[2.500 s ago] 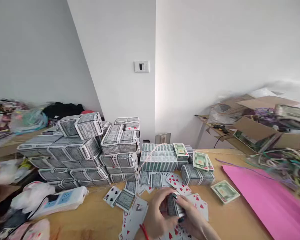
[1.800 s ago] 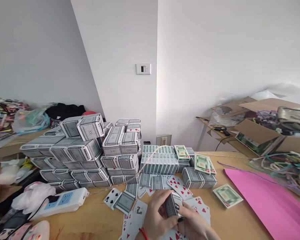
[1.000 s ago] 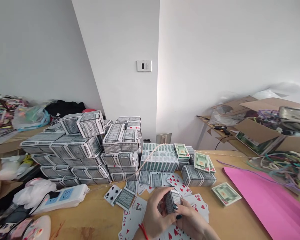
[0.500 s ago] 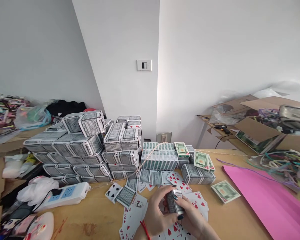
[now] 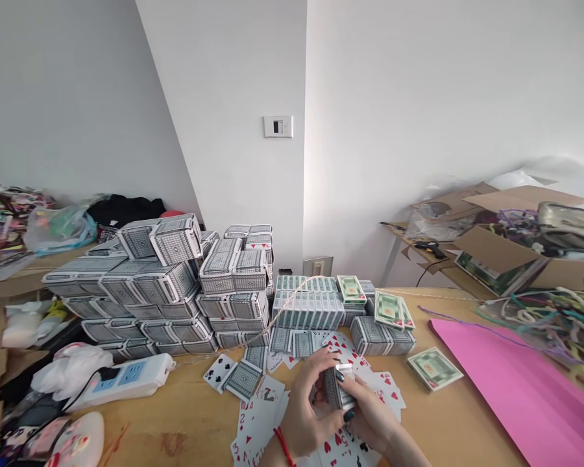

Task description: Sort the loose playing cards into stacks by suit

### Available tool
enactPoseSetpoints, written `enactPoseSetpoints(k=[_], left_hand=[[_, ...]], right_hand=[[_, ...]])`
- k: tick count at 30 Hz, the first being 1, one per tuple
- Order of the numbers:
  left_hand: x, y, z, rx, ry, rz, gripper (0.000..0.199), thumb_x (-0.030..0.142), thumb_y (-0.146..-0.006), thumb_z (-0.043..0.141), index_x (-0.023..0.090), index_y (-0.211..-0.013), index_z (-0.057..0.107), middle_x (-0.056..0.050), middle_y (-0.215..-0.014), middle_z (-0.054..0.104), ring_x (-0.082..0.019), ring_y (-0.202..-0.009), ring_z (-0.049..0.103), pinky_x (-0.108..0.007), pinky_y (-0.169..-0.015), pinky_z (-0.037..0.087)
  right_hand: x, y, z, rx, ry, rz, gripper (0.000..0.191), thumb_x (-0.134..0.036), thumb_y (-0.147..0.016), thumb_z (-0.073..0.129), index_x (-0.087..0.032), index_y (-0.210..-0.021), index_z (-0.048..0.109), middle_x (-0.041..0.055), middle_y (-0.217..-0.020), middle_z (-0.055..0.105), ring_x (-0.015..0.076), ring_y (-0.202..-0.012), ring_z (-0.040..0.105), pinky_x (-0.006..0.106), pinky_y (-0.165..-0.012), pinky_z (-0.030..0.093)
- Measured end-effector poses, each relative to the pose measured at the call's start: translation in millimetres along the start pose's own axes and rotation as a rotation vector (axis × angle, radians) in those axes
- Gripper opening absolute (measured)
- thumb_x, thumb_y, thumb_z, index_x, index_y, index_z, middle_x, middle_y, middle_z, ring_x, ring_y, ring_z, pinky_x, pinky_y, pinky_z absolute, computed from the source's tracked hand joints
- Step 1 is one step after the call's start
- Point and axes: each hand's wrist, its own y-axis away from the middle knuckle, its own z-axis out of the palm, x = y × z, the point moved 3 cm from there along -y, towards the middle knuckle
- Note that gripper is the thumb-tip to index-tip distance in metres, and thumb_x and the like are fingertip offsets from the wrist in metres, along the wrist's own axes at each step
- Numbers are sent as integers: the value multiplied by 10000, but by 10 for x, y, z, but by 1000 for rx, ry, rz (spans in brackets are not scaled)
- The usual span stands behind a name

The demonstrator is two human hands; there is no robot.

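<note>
Head view: the card block, wrapped in grey-patterned backs, lies inside the grip itself, between the left hand and the right hand. Its longer edge seems to run away from the person, the far end leaning slightly left, though fingers hide part of the outline. Both hands touch it, so neither is clearly nearer: the left wraps its left side, fingers over the far end and thumb at the near one, while the right closes on it from the right, thumb across the upper face. The grip is narrow, curled around the block; how hard it presses, I cannot tell.

Below and around the card block, loose playing cards overlap on the wooden table, some face up, some face down. Beyond it stands a row of green card boxes; to its far left rises a stack of similar blocks. To its left lies a power strip; to its right, a flat green box, then a pink sheet. Well behind it are plain pale walls with a switch plate.
</note>
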Motion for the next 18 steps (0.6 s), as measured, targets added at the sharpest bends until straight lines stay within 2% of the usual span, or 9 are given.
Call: enactPoseSetpoints(k=[3,6,7,9,11,13,18], left_hand=[[3,-9,-45,90,-45,25,516,322,-676,652,211,-1152,488,-103,-1257,460,-297,-1215,342,-458,-1012,270],[-47,-33,-121,238,90,-147,368,399,-778,539,179,-1073,535,-111,-1148,520,-259,-1086,479,-401,-941,373],[-72,-45,-133,237,150,-227,320,404,-796,515,167,-1006,561,-100,-1032,572,-237,-989,540,-375,-884,423],[-121,-70,-118,123,314,-388,328,425,-810,489,160,-982,577,-74,-891,614,-211,-854,590,-339,-762,487],[-143,-86,-80,-33,482,-517,352,429,-802,503,171,-1031,577,-68,-911,630,-203,-819,605,-331,-700,506],[-139,-90,-50,-146,590,-596,362,413,-781,544,179,-1054,585,-71,-976,632,-209,-857,607,-338,-719,499],[-99,-88,-44,-224,707,-588,392,388,-705,650,166,-1027,624,-83,-994,641,-231,-973,579,-374,-876,412]], right_hand=[[-107,-23,-23,76,155,-147,275,-334,-656,694,-174,-863,610,22,-735,660,184,-696,610,283,-651,462],[-242,-41,-70,165,452,-336,341,-319,-611,725,-163,-898,627,45,-834,658,222,-807,588,318,-744,444],[-276,-42,-94,219,545,-388,375,-305,-570,751,-171,-900,634,49,-846,658,241,-838,580,336,-771,436],[-304,-45,-127,244,683,-450,431,-273,-526,774,-201,-930,640,48,-899,650,263,-909,561,356,-829,417],[-288,-48,-144,191,768,-465,468,-246,-534,768,-232,-981,629,47,-975,628,260,-946,551,365,-858,410],[-262,-46,-155,131,832,-457,493,-223,-557,754,-246,-1029,611,53,-1049,591,251,-958,549,373,-866,412],[-296,-23,-147,75,940,-461,504,-232,-535,773,-263,-1013,618,59,-1123,530,255,-1005,518,374,-878,410]])
